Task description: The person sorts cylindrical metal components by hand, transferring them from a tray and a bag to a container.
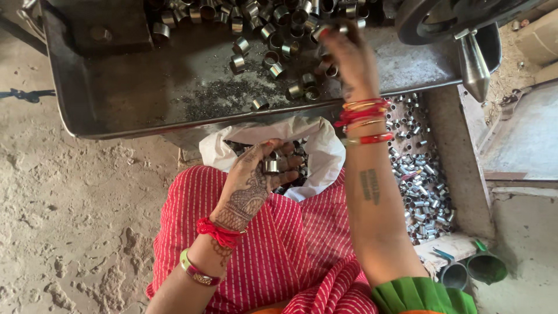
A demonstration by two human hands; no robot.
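My left hand (256,174), patterned with henna, hovers over the mouth of a white bag (325,152) on my lap and holds a short metal ring (271,166) in its fingers. My right hand (349,55) reaches up into a dark metal tray (145,87) and pinches another metal ring (321,32) at the fingertips. Several loose metal rings (273,40) lie scattered across the tray, heaped toward its far edge. More rings show inside the bag beneath my left hand.
A pile of small metal rings (421,174) covers the floor to the right. A pointed steel machine part (472,64) hangs over the tray's right end. Two green-rimmed cups (485,267) stand at lower right. Bare sandy ground (70,203) lies to the left.
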